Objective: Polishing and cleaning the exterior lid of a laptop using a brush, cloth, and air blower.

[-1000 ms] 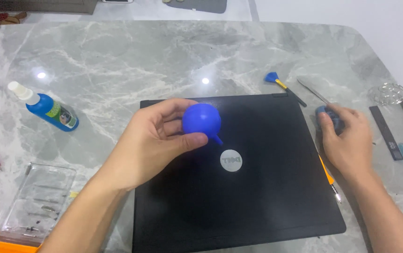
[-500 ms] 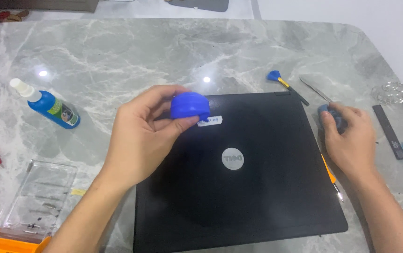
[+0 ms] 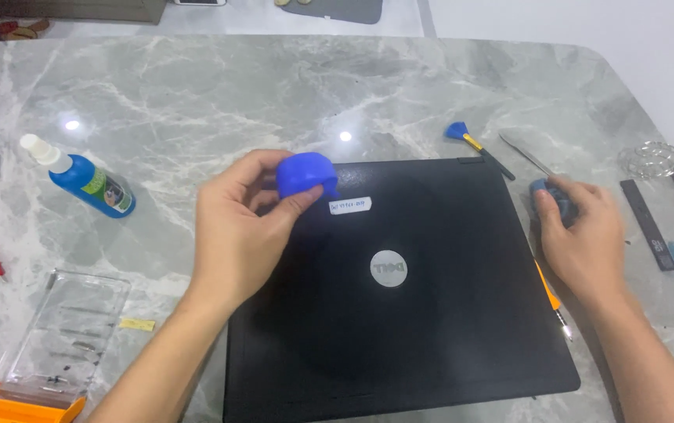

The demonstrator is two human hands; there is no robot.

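Blue bulb: a soft rubber air blower (image 3: 305, 174) sits squeezed in the left hand (image 3: 239, 231), thumb and fingers closed round it, over the far left corner of the laptop lid.
Change: half a second ago the bulb looked only part pressed; a second ago it stood round and full, lower over the lid. It now reads flatter and has shifted toward the lid's far edge, which suggests a puff of air being worked along the surface.
Laptop (image 3: 399, 329): closed, black, lying flat on the grey marble table (image 3: 196, 94), directly beneath and to the right of the left hand; a small white sticker (image 3: 350, 206) lies just beside the bulb.
Right hand (image 3: 583, 239): resting at the laptop's right edge, fingers curled over a small dark blue object (image 3: 550, 196); whether it is truly gripped or merely covered cannot be told.
Beyond the right hand: a blue-tipped brush (image 3: 470, 141) and metal tweezers (image 3: 525, 153), both on the table, apart from the fingers.
Right of the right hand: a dark flat ruler-like strip (image 3: 648, 223), near but untouched.
Under the right wrist: an orange-handled tool (image 3: 550, 298) along the laptop's edge.
Left of the left hand: a blue spray bottle (image 3: 86, 182) lying on its side, well apart; nearer the forearm, a clear plastic case with an orange end (image 3: 63, 337).
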